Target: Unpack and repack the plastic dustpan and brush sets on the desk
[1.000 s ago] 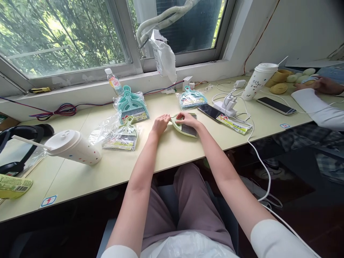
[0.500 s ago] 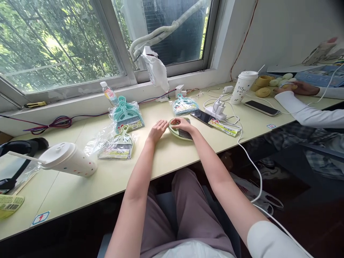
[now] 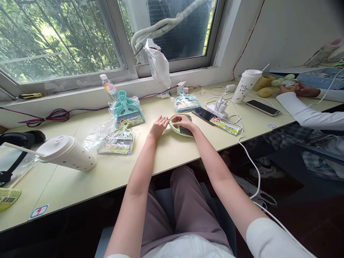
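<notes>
A small green dustpan [image 3: 175, 131] with a dark-bristled brush [image 3: 186, 123] nested in it lies on the table before me, its handle end toward the left. My left hand [image 3: 158, 127] is at that handle end, fingers close together, thumb side against it; the grip itself is partly hidden. From the right, my right hand [image 3: 183, 122] reaches over the set with curled fingers and thumb pinching near the brush's handle. To the left lies a wrapped green dustpan set [image 3: 123, 139]. Behind it, teal dustpan sets [image 3: 129, 109] are stacked; another teal set [image 3: 186, 101] lies beyond my hands.
At left stands a tilted white cup [image 3: 67, 152] with a straw. A phone [image 3: 203, 115], a printed card [image 3: 225, 125], a power strip [image 3: 218, 109] and white cables lie at right, near another cup [image 3: 245, 86]. A co-worker's hands [image 3: 291, 87] hold something at far right.
The camera view has shifted slightly. Both hands stay at the green dustpan and brush, with only a small shift of the fingers.
</notes>
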{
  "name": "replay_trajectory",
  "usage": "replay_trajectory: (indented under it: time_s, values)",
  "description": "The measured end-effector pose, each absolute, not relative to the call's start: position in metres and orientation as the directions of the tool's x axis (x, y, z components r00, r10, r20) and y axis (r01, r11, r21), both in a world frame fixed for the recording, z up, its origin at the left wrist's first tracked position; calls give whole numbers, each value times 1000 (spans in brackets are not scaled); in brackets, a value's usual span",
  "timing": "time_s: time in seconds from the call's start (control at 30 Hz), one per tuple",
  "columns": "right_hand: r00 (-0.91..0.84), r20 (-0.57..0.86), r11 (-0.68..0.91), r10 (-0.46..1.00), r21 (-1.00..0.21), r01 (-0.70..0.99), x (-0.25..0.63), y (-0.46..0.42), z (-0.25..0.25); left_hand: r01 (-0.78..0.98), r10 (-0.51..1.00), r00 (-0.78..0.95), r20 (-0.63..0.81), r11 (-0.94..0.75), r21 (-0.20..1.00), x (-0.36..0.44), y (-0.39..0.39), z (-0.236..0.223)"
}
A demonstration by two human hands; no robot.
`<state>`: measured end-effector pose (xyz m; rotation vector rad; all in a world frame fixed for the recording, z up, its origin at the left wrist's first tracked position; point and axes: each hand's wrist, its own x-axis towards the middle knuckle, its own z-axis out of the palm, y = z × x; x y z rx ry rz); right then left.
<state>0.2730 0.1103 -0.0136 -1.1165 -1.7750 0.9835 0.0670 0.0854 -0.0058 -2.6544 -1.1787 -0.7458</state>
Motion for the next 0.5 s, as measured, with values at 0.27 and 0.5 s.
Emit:
replay_trajectory:
  time_s: [0.27,0.5]
  values:
    - [-17,382,331,924,-777,536,258,95,2,417,912,-115,394,-316,852,92,87,-2]
    - [167,363,203,917,-784,587,257,91,7,-124,957,288,-29,68,990,125,69,-7]
